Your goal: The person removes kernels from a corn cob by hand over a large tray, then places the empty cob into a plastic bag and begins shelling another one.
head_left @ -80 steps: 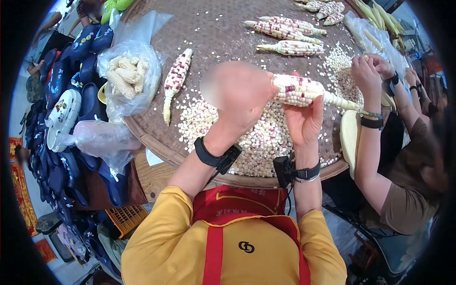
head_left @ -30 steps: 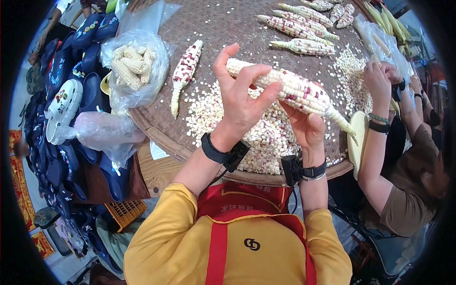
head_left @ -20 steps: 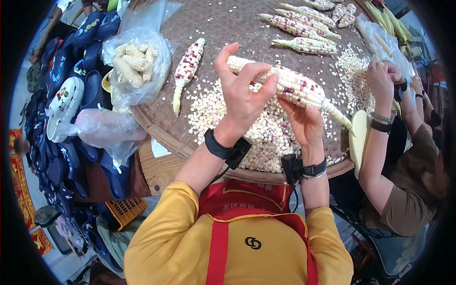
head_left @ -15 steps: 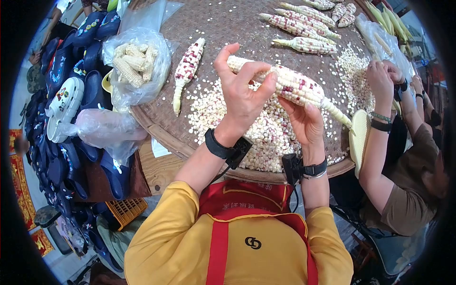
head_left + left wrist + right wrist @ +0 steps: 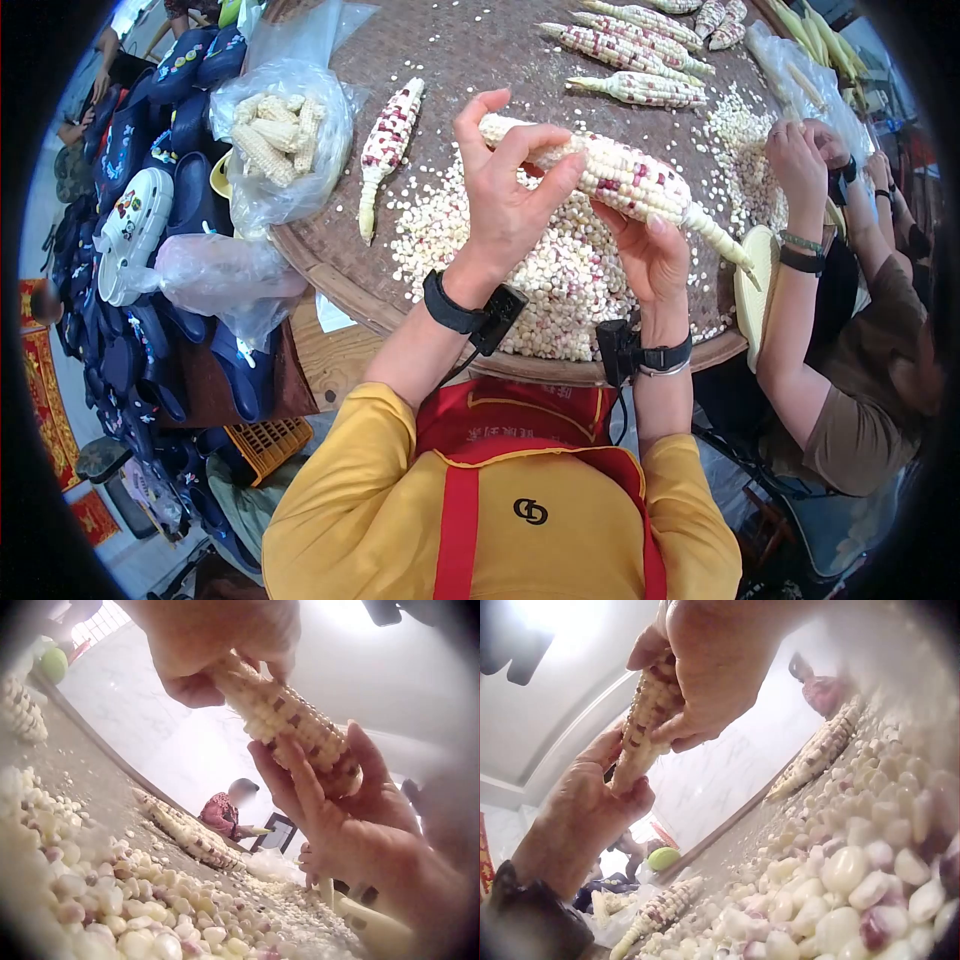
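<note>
An ear of corn (image 5: 632,182) with white and dark red kernels is held above the kernel pile (image 5: 560,290) by both hands. My left hand (image 5: 505,205) pinches its stripped end between thumb and fingers; the index finger is raised. At the ear's other half, my right hand (image 5: 650,258) grips from below, thumb along the near side, and the stalk points right. In the left wrist view the right hand (image 5: 352,817) wraps round the ear (image 5: 289,716). The right wrist view shows the left hand (image 5: 581,806) at the ear's lower end.
The kernels lie on a large round woven tray (image 5: 330,290). One ear (image 5: 390,145) lies at left, several more (image 5: 640,90) at the back. A plastic bag (image 5: 335,185) holds bare cobs. Another person's hands (image 5: 795,160) work at right. Clogs (image 5: 135,230) hang at left.
The ear has gone from nearly level to slanting down rightward, and the left hand has shifted from covering its end to pinching it. Over the last half second, only slight movement shows.
</note>
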